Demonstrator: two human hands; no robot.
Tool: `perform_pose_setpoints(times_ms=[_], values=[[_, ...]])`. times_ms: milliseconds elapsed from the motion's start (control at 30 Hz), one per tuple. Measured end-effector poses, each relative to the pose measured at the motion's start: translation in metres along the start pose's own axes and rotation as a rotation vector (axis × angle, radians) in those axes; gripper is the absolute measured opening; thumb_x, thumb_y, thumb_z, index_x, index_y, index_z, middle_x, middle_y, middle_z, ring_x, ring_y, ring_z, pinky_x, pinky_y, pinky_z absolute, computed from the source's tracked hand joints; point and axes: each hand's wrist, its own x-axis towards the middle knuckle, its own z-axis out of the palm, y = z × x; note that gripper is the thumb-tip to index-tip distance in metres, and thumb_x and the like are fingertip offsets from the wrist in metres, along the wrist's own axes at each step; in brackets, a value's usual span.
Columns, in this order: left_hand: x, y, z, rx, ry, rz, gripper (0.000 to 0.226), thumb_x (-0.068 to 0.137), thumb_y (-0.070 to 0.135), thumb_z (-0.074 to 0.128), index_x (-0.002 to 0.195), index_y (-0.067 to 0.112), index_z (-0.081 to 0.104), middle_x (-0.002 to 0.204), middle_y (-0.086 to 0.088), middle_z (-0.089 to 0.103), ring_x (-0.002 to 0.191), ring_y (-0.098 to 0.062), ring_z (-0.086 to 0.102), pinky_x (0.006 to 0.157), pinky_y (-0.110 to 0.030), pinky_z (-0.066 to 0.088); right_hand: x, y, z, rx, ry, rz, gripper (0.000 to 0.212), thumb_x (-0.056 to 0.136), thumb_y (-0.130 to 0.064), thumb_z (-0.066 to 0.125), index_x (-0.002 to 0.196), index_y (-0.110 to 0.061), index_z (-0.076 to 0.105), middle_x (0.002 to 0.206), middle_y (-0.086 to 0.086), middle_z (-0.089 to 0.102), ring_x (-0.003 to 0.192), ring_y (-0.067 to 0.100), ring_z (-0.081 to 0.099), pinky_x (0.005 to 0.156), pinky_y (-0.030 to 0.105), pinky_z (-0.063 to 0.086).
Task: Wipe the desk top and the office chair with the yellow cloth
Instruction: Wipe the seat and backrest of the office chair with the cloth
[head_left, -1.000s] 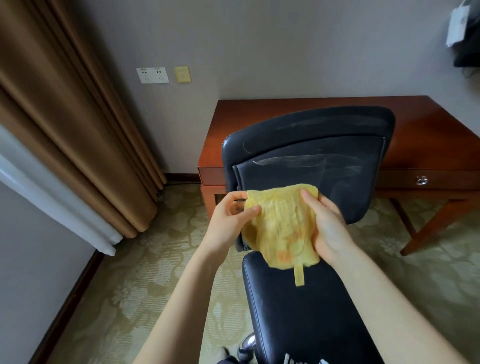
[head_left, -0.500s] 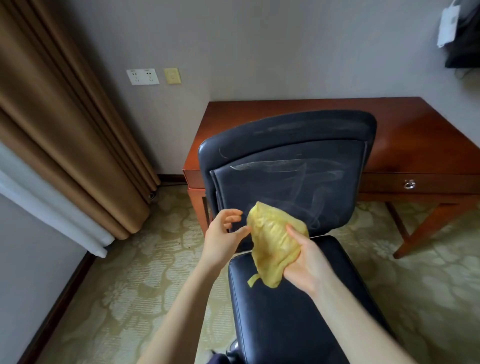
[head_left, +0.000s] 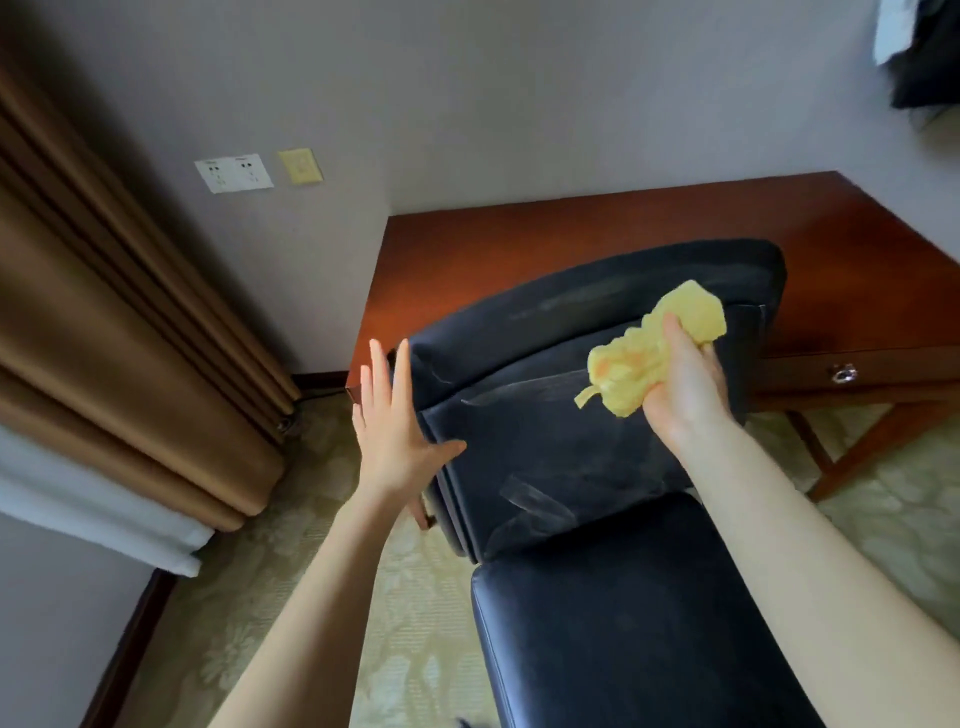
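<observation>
R hand grips the bunched yellow cloth, fingers curled round it, held up in front of the upper right part of the chair backrest; can't tell if cloth touches it. L hand spread, fingers straight, at backrest's left edge, thumb over its front. Chair, backrest streaky, stands at table front edge, nr its left corner. Curtain off to the left.
</observation>
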Motion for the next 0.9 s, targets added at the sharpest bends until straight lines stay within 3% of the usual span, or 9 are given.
perform_pose_setpoints(times_ms=[67,167,233,267,333,533,700,833,900], values=[[0.029,-0.004,-0.006,0.125,-0.039,0.033,0.123,0.067,0.029,0.085,0.152,0.024,-0.004,0.159,-0.002,-0.014,0.147,-0.024,-0.009,0.115,-0.053,0.002,0.028,-0.01,0.029,-0.239,0.112,-0.166,0.031,0.1,-0.035,0.044,0.128,-0.023,0.048,0.113,-0.003,0.054,0.095,0.012,0.056,0.082,0.03,0.049],[0.057,-0.014,-0.009,0.121,-0.064,0.116,0.12,0.062,0.029,0.088,0.152,0.022,0.008,0.158,-0.002,0.014,0.145,-0.023,0.012,0.116,-0.052,0.006,0.073,-0.004,0.06,-0.667,0.24,-0.392,0.044,0.096,-0.046,0.039,0.123,-0.016,0.056,0.134,0.0,0.046,0.119,0.022,0.045,0.103,0.039,0.038],[0.059,-0.018,-0.01,0.125,-0.052,0.184,0.119,0.055,0.025,0.09,0.15,0.019,0.018,0.151,-0.003,0.029,0.139,-0.023,0.026,0.117,-0.05,0.013,0.091,0.014,0.069,-0.94,0.235,-0.484,0.041,0.097,-0.044,0.036,0.125,-0.023,0.059,0.157,0.001,0.021,0.143,0.033,0.015,0.114,0.05,0.022],[0.062,-0.021,-0.009,0.12,-0.051,0.213,0.119,0.053,0.022,0.09,0.149,0.017,0.02,0.15,-0.004,0.031,0.138,-0.023,0.028,0.117,-0.05,0.015,0.095,0.025,0.073,-1.039,0.242,-0.528,0.039,0.1,-0.039,0.035,0.133,-0.029,0.054,0.16,0.0,0.008,0.145,0.034,0.0,0.116,0.052,0.013],[0.065,-0.025,-0.006,0.095,-0.048,0.263,0.118,0.05,0.017,0.091,0.147,0.014,0.025,0.147,-0.005,0.034,0.135,-0.022,0.029,0.116,-0.051,0.018,0.094,0.044,0.08,-1.071,0.245,-0.616,0.041,0.102,-0.032,0.034,0.142,-0.038,0.039,0.161,-0.001,-0.001,0.145,0.032,-0.011,0.117,0.052,0.004],[0.076,-0.035,0.004,0.037,-0.017,0.33,0.116,0.042,0.009,0.09,0.143,0.009,0.032,0.14,-0.008,0.041,0.126,-0.017,0.029,0.108,-0.057,0.032,0.064,0.098,0.099,-1.002,0.139,-0.758,0.05,0.099,-0.027,0.036,0.147,-0.037,0.027,0.158,-0.009,-0.006,0.146,0.022,-0.014,0.117,0.046,-0.003],[0.078,-0.039,0.013,0.033,0.024,0.379,0.112,0.044,0.01,0.091,0.14,0.008,0.034,0.136,-0.009,0.045,0.125,-0.018,0.031,0.113,-0.049,0.021,0.035,0.143,0.11,-0.958,0.023,-0.899,0.049,0.098,-0.03,0.036,0.146,-0.033,0.026,0.157,-0.01,0.002,0.147,0.019,-0.006,0.12,0.036,0.0],[0.079,-0.042,0.015,-0.018,0.082,0.422,0.072,0.073,0.013,0.069,0.138,0.007,0.038,0.131,-0.009,0.05,0.123,-0.019,0.037,0.113,-0.05,0.02,0.022,0.178,0.107,-1.096,-0.108,-1.13,0.045,0.102,-0.034,0.032,0.146,-0.026,0.03,0.157,-0.01,0.011,0.147,0.026,0.007,0.12,0.041,0.009],[0.081,-0.041,0.014,0.01,0.091,0.424,0.064,0.08,0.013,0.063,0.139,0.008,0.038,0.131,-0.006,0.05,0.123,-0.018,0.037,0.113,-0.05,0.019,0.025,0.179,0.097,-1.159,-0.226,-1.23,0.043,0.102,-0.032,0.036,0.144,-0.024,0.033,0.157,-0.011,0.013,0.147,0.025,0.009,0.119,0.045,0.012]])
